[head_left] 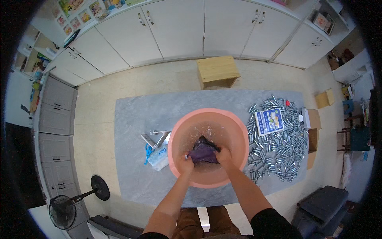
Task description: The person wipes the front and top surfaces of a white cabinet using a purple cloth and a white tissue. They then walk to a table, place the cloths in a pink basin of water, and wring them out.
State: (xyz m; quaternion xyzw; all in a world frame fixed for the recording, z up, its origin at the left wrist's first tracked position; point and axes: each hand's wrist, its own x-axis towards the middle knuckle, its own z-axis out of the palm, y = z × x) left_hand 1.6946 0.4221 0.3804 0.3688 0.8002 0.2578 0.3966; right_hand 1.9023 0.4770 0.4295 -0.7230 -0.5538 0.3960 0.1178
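Observation:
A pink plastic basin (173, 159) with water in it stands on the grey table. Inside it is a dark purple cloth (203, 153) that looks wet and is bunched up, its far end darker and crumpled. My left hand (184, 163) grips the cloth's left edge, fingers closed. On the opposite side my right hand (224, 155) is closed on its right edge. The cloth spans the gap between both hands, low in the basin. Where it meets the water is hard to make out.
Left of the basin lie a blue-and-white plastic packet (159, 158), blue-handled scissors (148, 150) and a folding metal stand (161, 139). Many small metal cylinders (274, 153) cover the table's right side, with a printed box (269, 121) on them. A wooden stool (217, 69) stands beyond the table.

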